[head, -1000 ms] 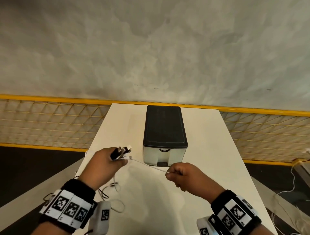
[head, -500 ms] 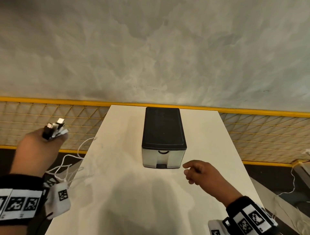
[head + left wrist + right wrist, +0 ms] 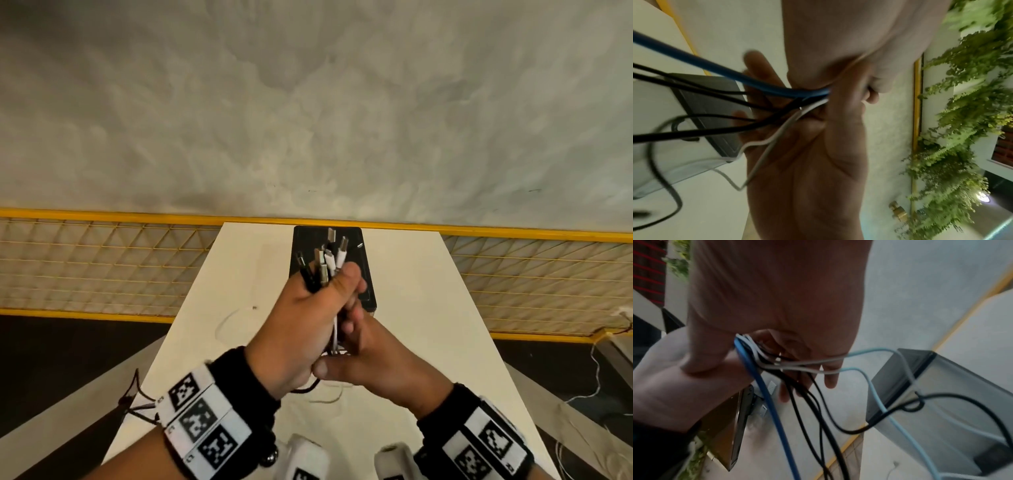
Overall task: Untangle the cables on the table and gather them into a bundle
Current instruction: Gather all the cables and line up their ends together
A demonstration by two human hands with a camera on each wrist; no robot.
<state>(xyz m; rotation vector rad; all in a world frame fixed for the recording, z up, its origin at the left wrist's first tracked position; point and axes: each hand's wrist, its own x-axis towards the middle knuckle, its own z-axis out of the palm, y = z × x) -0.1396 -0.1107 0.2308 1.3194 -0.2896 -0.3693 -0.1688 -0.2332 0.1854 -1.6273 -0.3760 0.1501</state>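
Observation:
Several cables (image 3: 327,260), black, white and one blue (image 3: 715,68), are gathered by their plug ends. My left hand (image 3: 308,318) grips them in a fist above the table, in front of the box, with the plugs sticking up out of it. Directly under that fist my right hand (image 3: 376,356) cups the hanging strands, its thumb on the near side. In the wrist views the right hand's fingers (image 3: 830,379) lie nearly straight behind the strands, which fan loosely over its palm (image 3: 807,170). The lower lengths (image 3: 329,397) trail down onto the table.
A grey box with a black lid (image 3: 368,274) stands mid-table behind my hands. The white table (image 3: 428,308) is narrow, and a yellow mesh fence (image 3: 102,267) runs past its far end. A thin white loop of cable (image 3: 226,325) lies left of my hands.
My left hand swung from beyond the table's left edge to the centre, still holding the plug ends. My right hand, empty and apart before, came in under it around the strands.

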